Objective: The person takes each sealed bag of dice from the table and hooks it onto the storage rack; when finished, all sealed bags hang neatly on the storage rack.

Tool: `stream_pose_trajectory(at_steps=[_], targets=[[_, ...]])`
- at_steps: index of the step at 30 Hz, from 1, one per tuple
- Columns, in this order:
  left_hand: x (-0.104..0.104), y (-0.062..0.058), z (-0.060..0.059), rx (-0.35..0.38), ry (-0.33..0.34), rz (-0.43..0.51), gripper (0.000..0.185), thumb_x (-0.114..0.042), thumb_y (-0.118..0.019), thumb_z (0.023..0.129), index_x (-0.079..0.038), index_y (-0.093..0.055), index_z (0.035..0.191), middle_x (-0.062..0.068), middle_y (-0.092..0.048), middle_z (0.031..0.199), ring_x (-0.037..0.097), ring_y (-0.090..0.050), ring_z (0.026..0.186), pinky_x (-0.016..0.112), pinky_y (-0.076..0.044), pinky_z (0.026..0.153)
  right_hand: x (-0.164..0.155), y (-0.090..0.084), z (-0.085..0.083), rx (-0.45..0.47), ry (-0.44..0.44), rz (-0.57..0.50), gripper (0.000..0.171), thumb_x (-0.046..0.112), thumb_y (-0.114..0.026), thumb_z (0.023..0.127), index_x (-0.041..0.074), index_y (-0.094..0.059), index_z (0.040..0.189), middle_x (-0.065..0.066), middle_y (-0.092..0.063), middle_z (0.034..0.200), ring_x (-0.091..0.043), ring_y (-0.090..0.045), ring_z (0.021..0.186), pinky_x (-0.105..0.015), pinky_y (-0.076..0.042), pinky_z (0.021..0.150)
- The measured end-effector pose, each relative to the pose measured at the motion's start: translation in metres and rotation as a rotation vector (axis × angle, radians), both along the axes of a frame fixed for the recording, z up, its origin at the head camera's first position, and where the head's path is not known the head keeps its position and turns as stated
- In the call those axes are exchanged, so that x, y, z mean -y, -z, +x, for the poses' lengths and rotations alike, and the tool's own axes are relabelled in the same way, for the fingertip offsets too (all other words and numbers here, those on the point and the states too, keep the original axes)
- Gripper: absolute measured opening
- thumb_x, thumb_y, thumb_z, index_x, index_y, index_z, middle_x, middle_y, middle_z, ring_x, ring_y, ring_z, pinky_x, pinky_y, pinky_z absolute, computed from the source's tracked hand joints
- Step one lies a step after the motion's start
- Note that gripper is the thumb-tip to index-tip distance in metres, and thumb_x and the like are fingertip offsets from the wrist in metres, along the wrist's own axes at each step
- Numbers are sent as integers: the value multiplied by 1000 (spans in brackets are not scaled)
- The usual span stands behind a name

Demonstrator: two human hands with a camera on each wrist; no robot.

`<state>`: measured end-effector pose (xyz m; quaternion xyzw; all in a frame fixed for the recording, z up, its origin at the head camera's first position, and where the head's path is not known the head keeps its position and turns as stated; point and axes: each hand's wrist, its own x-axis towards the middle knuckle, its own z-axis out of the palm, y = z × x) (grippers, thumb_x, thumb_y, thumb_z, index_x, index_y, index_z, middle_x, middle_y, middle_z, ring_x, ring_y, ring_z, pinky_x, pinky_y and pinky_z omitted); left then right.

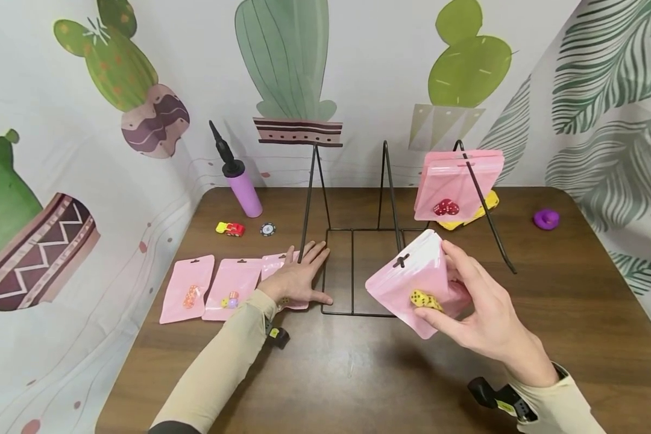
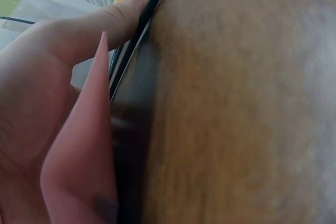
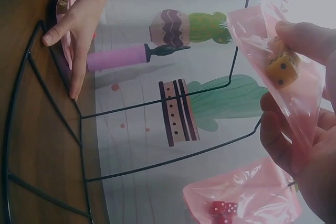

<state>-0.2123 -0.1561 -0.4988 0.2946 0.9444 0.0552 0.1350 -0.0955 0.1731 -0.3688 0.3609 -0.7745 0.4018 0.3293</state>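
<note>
My right hand pinches a pink zip pouch between thumb and fingers, tilted over the table in front of the black wire rack. Yellow dice show through its clear front, and also in the right wrist view. Fingers spread, my left hand rests at the rack's left side, over a pink pouch that it partly covers. In the left wrist view its thumb lies along the rack's wire. From the rack's right arm hang pink pouches with red dice in the front one.
Two more pink pouches with dice lie at the left. Behind them are a toy car, a poker chip and a purple hand pump. A yellow object and a purple toy sit at the back right.
</note>
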Motion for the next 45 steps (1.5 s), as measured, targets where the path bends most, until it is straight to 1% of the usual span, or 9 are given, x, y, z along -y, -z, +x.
stream_pose_trajectory(at_steps=[10, 16, 19, 23, 27, 31, 35, 38, 45], targets=[[1, -1, 0, 1, 6, 11, 120, -81, -61, 70, -14, -13, 158, 7, -5, 165, 29, -4, 152, 67, -5, 114, -1, 5, -1, 44, 7, 24, 90, 53, -70, 83, -16, -44, 134, -17, -64, 101, -6, -54, 100, -7, -41, 87], [1, -1, 0, 9, 1, 9, 120, -81, -60, 70, -14, -12, 158, 6, -4, 165, 29, -3, 152, 66, -4, 114, 7, 7, -8, 40, 97, 28, 88, 56, -68, 83, -10, -46, 137, -14, -62, 100, -13, -51, 94, -12, -39, 81], [2, -3, 1, 17, -11, -1, 120, -81, -61, 70, -15, -11, 158, 5, -2, 165, 28, -1, 152, 65, -3, 115, 14, 11, -22, 70, 175, 18, 89, 58, -68, 82, -3, -44, 142, -15, -60, 104, -18, -50, 95, -21, -41, 79], [2, -2, 4, 18, -17, -20, 122, -81, -61, 70, -14, -11, 158, 4, -2, 165, 28, -2, 152, 65, -4, 115, 30, 15, -55, 71, 311, 7, 90, 52, -74, 78, 6, -39, 148, -19, -57, 105, -26, -51, 91, -38, -44, 74], [1, 0, 5, 11, -9, -15, 121, -82, -60, 69, -14, -12, 158, 6, -3, 165, 30, -4, 151, 66, -5, 114, 45, 15, -91, 4, 474, 27, 97, 46, -81, 72, 5, -38, 148, -24, -54, 97, -34, -50, 80, -47, -44, 65], [0, -1, 4, -2, 3, -14, 121, -83, -59, 70, -13, -13, 158, 7, -4, 165, 31, -7, 151, 67, -6, 114, 55, 13, -118, 7, 609, 28, 98, 51, -80, 72, 4, -38, 147, -26, -53, 90, -40, -52, 78, -52, -43, 67], [0, -1, 4, -5, 1, -20, 121, -82, -59, 70, -13, -13, 158, 7, -5, 165, 31, -8, 151, 67, -7, 114, 62, 11, -133, 80, 650, 9, 96, 53, -77, 75, 5, -35, 147, -26, -52, 90, -41, -52, 79, -53, -45, 68], [0, -1, 3, -8, -4, -15, 121, -82, -60, 70, -14, -13, 158, 6, -5, 165, 31, -7, 151, 66, -6, 114, 66, 9, -139, 101, 664, 2, 95, 54, -75, 76, 5, -34, 147, -26, -52, 91, -41, -53, 80, -54, -46, 70], [0, -1, 2, -1, -6, -14, 121, -83, -59, 69, -14, -13, 158, 6, -4, 165, 31, -7, 151, 66, -6, 115, 69, 11, -140, 109, 659, -2, 98, 54, -74, 77, 5, -31, 149, -27, -53, 95, -42, -54, 85, -54, -46, 75]])
